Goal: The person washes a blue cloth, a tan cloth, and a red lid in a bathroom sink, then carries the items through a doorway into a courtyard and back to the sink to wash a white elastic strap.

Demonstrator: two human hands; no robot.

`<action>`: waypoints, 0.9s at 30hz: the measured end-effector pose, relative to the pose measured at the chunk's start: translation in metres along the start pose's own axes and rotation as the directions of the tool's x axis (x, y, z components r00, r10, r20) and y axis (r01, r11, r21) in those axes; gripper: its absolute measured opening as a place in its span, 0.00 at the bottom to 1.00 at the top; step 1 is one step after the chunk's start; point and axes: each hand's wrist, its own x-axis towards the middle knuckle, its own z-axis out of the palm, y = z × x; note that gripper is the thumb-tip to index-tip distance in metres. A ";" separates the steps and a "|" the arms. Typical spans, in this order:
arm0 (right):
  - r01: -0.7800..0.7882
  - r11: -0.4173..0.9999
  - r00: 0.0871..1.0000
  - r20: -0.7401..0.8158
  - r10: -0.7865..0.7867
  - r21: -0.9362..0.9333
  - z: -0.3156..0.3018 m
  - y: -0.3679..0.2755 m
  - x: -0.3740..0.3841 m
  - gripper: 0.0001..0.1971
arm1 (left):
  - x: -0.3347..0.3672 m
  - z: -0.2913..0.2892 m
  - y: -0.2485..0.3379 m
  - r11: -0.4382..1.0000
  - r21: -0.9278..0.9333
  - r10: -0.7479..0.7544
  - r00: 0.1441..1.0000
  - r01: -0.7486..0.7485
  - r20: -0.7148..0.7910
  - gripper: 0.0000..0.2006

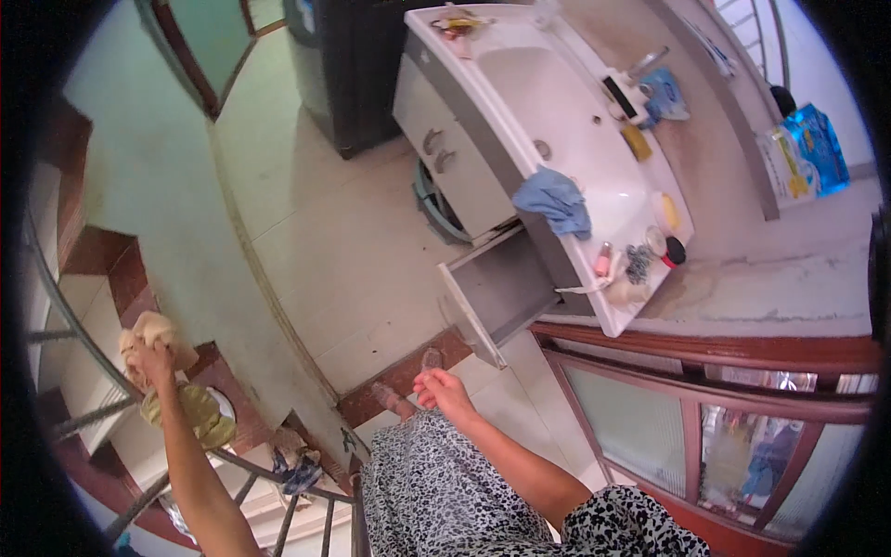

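Observation:
My left hand (156,364) reaches out at the far left over the stair railing. Its fingers are closed on a crumpled beige cloth (158,332). Just below that hand, an olive-green cloth (190,414) lies bunched beside the railing, partly covered by my forearm. My right hand (447,394) hangs in front of my patterned dress (436,483), its fingers curled in with nothing visible in them. It touches none of the furniture.
At the upper right stands a washbasin (548,93) with a blue cloth (555,200) over its edge. The drawer (501,288) beneath is pulled out toward me. A dark appliance (348,74) stands behind. The curved metal railing (70,316) runs along the stairs.

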 end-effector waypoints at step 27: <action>0.023 0.896 0.296 -0.853 -0.429 -0.443 -0.201 -0.161 -0.068 0.25 | -0.373 -0.157 0.417 0.349 -0.911 0.880 0.411 -0.218 0.239 0.10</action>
